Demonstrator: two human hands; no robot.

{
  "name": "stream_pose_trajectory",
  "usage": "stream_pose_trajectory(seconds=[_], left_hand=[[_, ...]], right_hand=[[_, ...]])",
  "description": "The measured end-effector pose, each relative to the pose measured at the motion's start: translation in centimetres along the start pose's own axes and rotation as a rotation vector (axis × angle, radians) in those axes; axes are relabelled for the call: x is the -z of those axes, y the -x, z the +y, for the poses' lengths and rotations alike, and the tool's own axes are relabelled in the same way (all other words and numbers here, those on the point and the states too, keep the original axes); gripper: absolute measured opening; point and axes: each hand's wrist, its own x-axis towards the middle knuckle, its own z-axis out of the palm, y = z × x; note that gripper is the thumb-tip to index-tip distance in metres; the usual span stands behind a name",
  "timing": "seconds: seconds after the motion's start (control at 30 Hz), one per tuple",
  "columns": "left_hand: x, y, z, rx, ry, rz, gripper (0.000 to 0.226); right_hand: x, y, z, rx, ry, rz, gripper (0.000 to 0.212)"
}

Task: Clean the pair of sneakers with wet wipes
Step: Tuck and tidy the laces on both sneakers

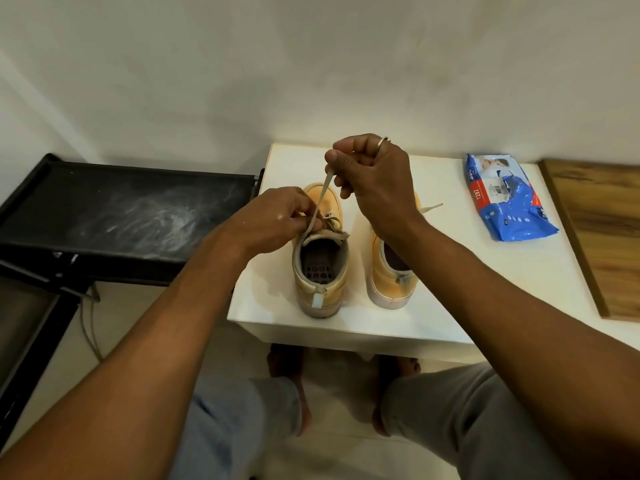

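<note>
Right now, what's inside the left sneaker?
Inside the left sneaker: a dark insole with round holes, nothing else visible. The toe end is hidden under the tongue and the left hand, which pinches the lace.

Only readable print is on the blue crinkled plastic wet-wipes pack, at about 2 o'clock from frame centre, lying flat on the white table top. The red band across its 9 o'clock side carries the white number "297", turned sideways, with a currency mark before it that is too small to confirm. White brand letters at the pack's 11 o'clock corner are partly cut off and look like "bee". The white barcode sticker at mid-pack has bars and digits too small to read. Print at the 4 o'clock edge is illegible.
</note>
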Motion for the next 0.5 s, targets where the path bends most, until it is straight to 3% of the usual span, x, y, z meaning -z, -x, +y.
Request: stream_pose_trajectory(seconds=[0.17,0.3,0.37,0.5], left_hand=[[-0.4,-0.2,0.6,0.026,-0.031,0.077,0.022],[0.2,-0.2,1.0,0.06,-0.054,0.122,0.033],[0.7,0.1,1.4,0.124,-0.019,0.072,0.05],[1.8,0.8,1.2,0.287,0.209,-0.047,0.062]], right_hand=[[0.1,0.0,0.3,0.018,-0.01,-0.023,0.011],[0.3,-0.1,0.7,0.027,0.035,-0.018,0.018],[0.3,0.0,0.9,0.011,0.076,-0.034,0.02],[0.3,0.0,1.2,-0.049,0.219,-0.111,0.028]])
